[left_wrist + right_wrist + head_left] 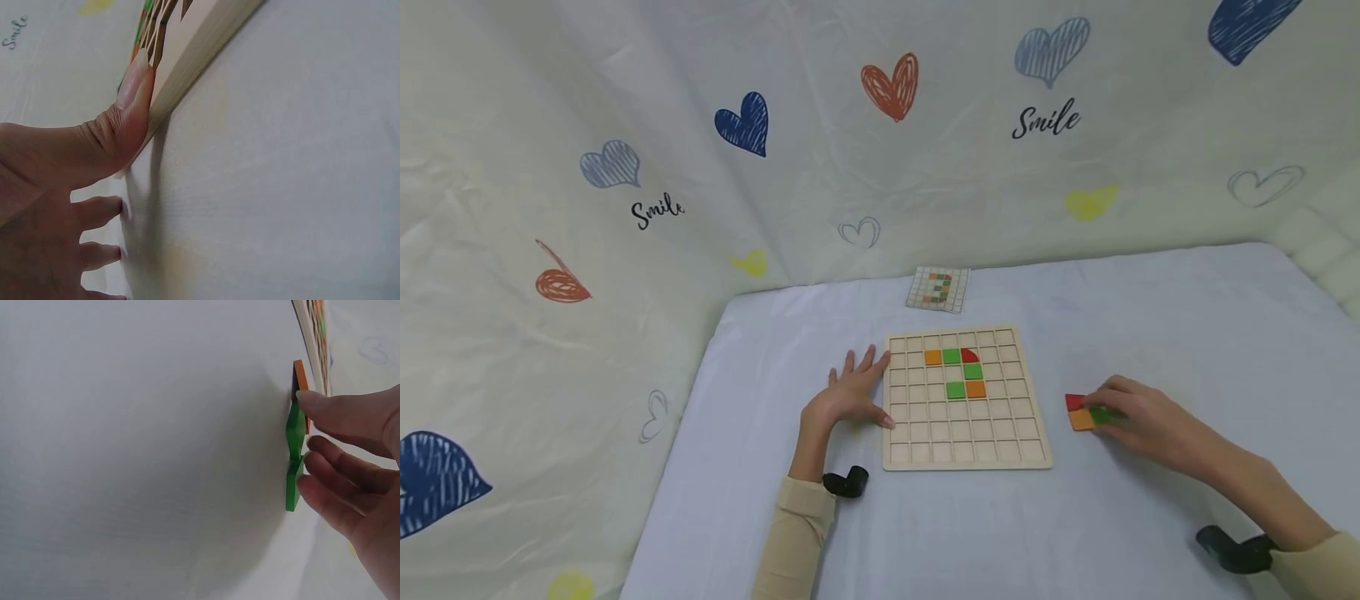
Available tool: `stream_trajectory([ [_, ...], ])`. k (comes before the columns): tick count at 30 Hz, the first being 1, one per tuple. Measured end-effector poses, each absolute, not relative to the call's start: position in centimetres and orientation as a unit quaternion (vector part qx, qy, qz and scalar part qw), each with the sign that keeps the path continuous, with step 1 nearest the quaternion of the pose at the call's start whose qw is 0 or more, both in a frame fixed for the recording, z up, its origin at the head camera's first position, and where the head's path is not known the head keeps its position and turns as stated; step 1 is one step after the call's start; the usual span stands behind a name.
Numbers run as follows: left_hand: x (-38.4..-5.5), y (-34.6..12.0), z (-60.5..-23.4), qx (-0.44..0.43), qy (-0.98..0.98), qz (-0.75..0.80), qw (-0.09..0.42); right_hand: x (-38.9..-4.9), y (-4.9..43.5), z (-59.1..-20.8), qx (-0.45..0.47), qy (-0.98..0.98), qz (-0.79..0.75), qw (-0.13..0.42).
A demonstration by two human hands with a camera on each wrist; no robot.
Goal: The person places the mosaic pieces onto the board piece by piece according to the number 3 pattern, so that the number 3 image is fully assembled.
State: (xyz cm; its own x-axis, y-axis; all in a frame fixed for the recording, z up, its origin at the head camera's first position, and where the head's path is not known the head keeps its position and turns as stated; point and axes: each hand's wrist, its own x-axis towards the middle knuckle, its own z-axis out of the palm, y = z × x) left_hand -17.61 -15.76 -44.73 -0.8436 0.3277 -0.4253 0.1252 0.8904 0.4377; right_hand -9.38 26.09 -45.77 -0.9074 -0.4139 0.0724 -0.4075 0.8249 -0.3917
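A square wooden grid board (919,434) lies on the table, with green, orange and red tiles in several of its cells. My left hand (848,396) is spread at the board's left edge; its thumb (134,94) rests against the rim in the left wrist view. To the right of the board, my right hand (1142,418) reaches over a small group of loose tiles: a red tile (1074,402), an orange tile (1080,421) and green tiles (294,434). Its thumb touches near the orange tile, and its bent fingertips are at a green tile, partly hidden in the head view.
A small printed card (955,293) with a coloured grid pattern lies behind the board. The white table (760,375) meets a pale curtain (805,183) printed with hearts. Black wrist mounts (847,482) sit at both sleeves.
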Motion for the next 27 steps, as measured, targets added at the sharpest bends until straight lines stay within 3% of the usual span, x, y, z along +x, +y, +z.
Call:
stream_trajectory([
  [10,-17.5,-15.9,-44.9,0.123,0.939,0.206,0.247,-9.6,26.1,-45.7,-0.200,0.961,-0.186,0.037],
  [27,-17.7,-16.1,-44.8,0.127,0.938,0.198,0.255,-10.2,26.1,-44.5,-0.230,0.952,-0.199,-0.017],
])
